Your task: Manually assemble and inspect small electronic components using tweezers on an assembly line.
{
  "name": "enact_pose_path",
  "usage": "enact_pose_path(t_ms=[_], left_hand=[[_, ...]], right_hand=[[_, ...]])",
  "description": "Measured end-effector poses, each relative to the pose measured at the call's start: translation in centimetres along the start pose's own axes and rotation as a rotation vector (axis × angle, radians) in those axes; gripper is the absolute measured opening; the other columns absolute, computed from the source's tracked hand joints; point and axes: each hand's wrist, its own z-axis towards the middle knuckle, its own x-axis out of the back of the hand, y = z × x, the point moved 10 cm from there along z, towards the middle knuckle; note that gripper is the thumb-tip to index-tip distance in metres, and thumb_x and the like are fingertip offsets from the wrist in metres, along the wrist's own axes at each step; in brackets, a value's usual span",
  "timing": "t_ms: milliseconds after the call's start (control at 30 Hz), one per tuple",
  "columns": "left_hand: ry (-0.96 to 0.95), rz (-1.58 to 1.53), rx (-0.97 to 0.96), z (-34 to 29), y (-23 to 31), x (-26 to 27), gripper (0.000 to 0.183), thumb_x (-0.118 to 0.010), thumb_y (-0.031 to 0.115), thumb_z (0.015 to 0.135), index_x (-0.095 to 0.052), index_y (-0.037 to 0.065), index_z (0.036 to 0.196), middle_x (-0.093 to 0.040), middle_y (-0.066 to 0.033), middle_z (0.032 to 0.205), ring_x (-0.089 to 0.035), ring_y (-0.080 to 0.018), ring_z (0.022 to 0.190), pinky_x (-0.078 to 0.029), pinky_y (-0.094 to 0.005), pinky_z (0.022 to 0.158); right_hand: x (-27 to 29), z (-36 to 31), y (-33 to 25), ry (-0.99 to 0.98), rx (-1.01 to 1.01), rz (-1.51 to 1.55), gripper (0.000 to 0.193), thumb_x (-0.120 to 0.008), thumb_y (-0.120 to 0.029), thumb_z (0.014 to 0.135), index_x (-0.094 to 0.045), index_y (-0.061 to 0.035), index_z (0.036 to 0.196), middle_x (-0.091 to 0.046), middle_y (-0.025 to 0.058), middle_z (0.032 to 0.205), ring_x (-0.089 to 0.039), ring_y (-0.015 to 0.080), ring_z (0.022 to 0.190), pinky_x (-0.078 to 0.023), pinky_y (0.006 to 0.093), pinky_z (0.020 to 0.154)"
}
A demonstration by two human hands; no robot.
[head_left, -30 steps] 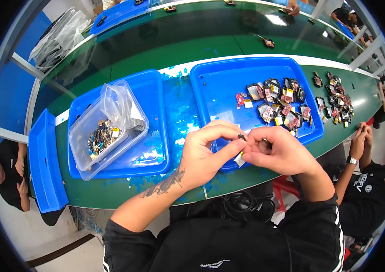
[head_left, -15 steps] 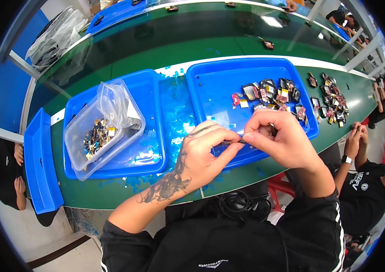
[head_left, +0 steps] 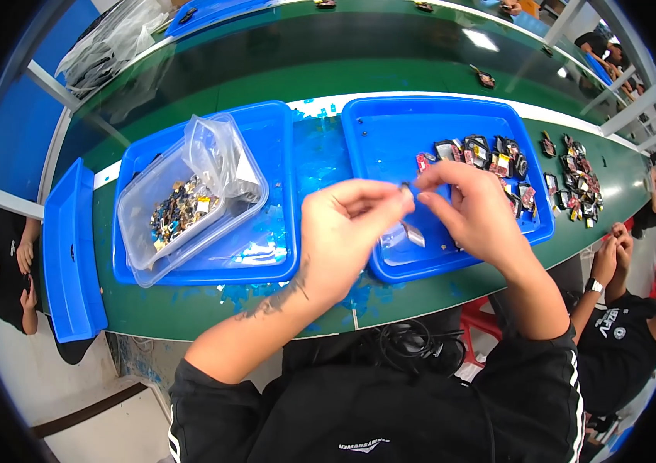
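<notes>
My left hand (head_left: 355,235) is closed in a pinch, a small dark piece (head_left: 405,187) at its fingertips; its kind is too small and blurred to tell. Facing it, my right hand (head_left: 478,208) has thumb and forefinger apart, close to that piece, with nothing visible between them. Both hands are over the front part of a blue tray (head_left: 359,154). Below my fingers in that tray shows a small silvery block (head_left: 414,234). Several small black-cased electronic units with red and yellow parts (head_left: 476,151) lie at the tray's right side, partly hidden by my right hand.
Left, a second blue tray (head_left: 285,193) bears a clear plastic tub (head_left: 131,224) of small mixed parts and a clear bag (head_left: 223,158). More electronic units (head_left: 579,181) lie on the green table (head_left: 328,318) at right. An upright blue tray (head_left: 73,262) stands far left. Co-workers sit on both sides.
My hands have come slightly apart: the right thumb and forefinger have let go of the small piece, which stays in the left fingertips. The view has shifted a little.
</notes>
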Motion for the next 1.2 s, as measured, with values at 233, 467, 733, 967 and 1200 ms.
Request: enact_pose_path(t_ms=[233, 467, 733, 967, 1200], left_hand=[[0.109, -0.317, 0.245, 0.2, -1.9, 1.8, 0.02, -0.063, 0.016, 0.09, -0.062, -0.001, 0.102, -0.066, -0.0129, 0.099, -0.067, -0.0211, 0.086, -0.055, -0.0303, 0.075], [0.055, -0.475, 0.319, 0.8, -2.9, 0.4, 0.023, -0.061, 0.017, 0.092, -0.058, 0.001, 0.107, -0.063, -0.0131, 0.104, -0.066, -0.0245, 0.096, -0.056, -0.0324, 0.08], [-0.075, -0.079, 0.03, -0.1, -1.7, -0.4, 0.012, -0.068, 0.008, 0.086, -0.066, -0.001, 0.092, -0.066, -0.0098, 0.091, -0.064, -0.0127, 0.082, -0.053, -0.0251, 0.067], [0.016, 0.533, -0.519, -3.7, 5.2, -1.9, 0.042, -0.07, 0.015, 0.078, -0.058, -0.001, 0.115, -0.058, -0.0156, 0.104, -0.061, -0.0338, 0.096, -0.05, -0.0374, 0.082], [0.773, 0.694, -0.814, -15.5, 21.5, 17.2, 0.011, -0.064, 0.005, 0.083, -0.067, 0.0, 0.092, -0.064, -0.0074, 0.088, -0.064, -0.0196, 0.075, -0.049, -0.0249, 0.063]], right_hand=[[1.4, -0.7, 0.0, 0.18, 0.064, -0.022, 0.01, -0.067, -0.009, 0.081, -0.067, -0.0014, 0.089, -0.061, 0.006, 0.067, -0.052, 0.018, 0.051, -0.042, 0.0306, 0.052], [1.1, -1.3, 2.7, 0.138, -0.116, 0.304, 0.014, -0.067, -0.009, 0.083, -0.067, -0.0013, 0.095, -0.058, 0.0005, 0.077, -0.035, 0.0026, 0.051, -0.028, 0.0215, 0.046], [0.3, -0.7, -1.4, 0.223, 0.121, 0.423, 0.011, -0.069, 0.001, 0.077, -0.065, 0.0, 0.087, -0.057, 0.0037, 0.083, -0.046, 0.0094, 0.069, -0.033, 0.0215, 0.058], [0.7, -3.1, 2.3, 0.231, -0.057, 0.67, 0.009, -0.052, -0.013, 0.096, -0.053, -0.0047, 0.098, -0.048, -0.0033, 0.08, -0.037, 0.0007, 0.063, -0.027, 0.0176, 0.055], [3.1, -6.1, 5.4, 0.29, -0.198, 0.952, 0.022, -0.051, -0.008, 0.097, -0.054, 0.0058, 0.114, -0.04, -0.0028, 0.063, -0.027, 0.0027, 0.049, -0.021, 0.0193, 0.044]])
